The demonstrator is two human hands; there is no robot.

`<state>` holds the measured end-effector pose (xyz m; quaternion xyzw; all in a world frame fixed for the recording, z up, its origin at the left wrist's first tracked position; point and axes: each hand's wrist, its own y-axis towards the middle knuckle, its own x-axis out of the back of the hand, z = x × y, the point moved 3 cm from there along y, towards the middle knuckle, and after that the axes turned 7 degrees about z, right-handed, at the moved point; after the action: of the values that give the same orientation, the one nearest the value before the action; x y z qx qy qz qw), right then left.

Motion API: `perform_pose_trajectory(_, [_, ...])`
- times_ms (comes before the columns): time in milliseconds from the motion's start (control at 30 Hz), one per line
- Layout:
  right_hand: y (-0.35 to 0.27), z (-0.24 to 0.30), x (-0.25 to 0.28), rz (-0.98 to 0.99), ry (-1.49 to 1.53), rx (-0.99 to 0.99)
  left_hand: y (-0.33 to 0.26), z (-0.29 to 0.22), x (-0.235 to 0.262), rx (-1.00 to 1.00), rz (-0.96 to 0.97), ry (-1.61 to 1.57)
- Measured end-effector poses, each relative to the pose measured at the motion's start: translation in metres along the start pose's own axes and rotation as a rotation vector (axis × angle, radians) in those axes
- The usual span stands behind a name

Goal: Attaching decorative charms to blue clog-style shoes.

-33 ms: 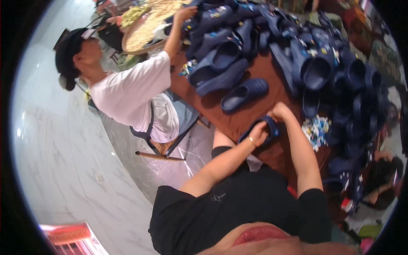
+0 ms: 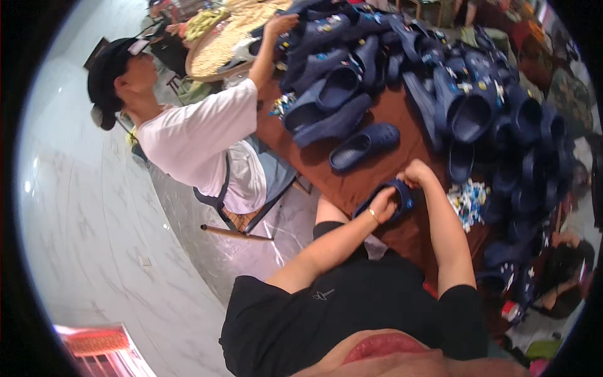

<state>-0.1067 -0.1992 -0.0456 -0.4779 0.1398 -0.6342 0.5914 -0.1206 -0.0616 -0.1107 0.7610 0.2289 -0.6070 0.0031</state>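
A dark blue clog [image 2: 405,197] is held over the near edge of the brown-covered table, a small light-blue decoration on its side. My left hand [image 2: 383,201] reaches into the foot opening and is closed on the clog. At its far end my right hand [image 2: 414,173] is closed, with fingertips pinched together against the clog; whatever is between them is too small to make out. Just beyond lies another dark blue clog [image 2: 364,146]. A heap of small white, blue and yellow shoe charms [image 2: 468,202] sits right of my right hand.
Dark blue clogs [image 2: 471,117] pile up across the far and right side of the table [image 2: 389,110]. On the left, a seated person [image 2: 195,129] in a white shirt reaches toward the pile. A round tray [image 2: 217,56] of pale bits stands behind, and another person [image 2: 565,276] is at right.
The whole view has shifted slightly down and right. Both my hands stay at the same clog, with no clear change of grip.
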Motion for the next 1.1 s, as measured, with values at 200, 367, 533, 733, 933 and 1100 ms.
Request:
perform_pose_trajectory(200, [0.001,0.012,0.012,0.035,-0.156,-0.176,0.005,-0.003,0.006,-0.020,0.006,-0.001])
perform_pose_trajectory(367, [0.001,0.023,0.021,-0.029,-0.101,-0.211,0.014,-0.012,-0.003,-0.055,0.031,0.038])
perform_pose_trajectory(533, [-0.002,-0.063,0.014,-0.619,0.048,0.366,0.017,-0.014,-0.038,0.134,-0.137,0.292])
perform_pose_trajectory(733, [-0.084,-0.098,-0.008,-0.934,-0.212,-0.053,0.027,-0.011,-0.026,0.124,-0.149,0.179])
perform_pose_trajectory(933, [-0.070,-0.131,-0.014,-0.822,-0.448,-0.119,0.033,-0.018,-0.040,-0.149,0.001,0.752])
perform_pose_trajectory(1100, [-0.083,-0.111,-0.005,-0.896,-0.380,-0.170,0.043,-0.027,-0.051,-0.383,0.107,1.306])
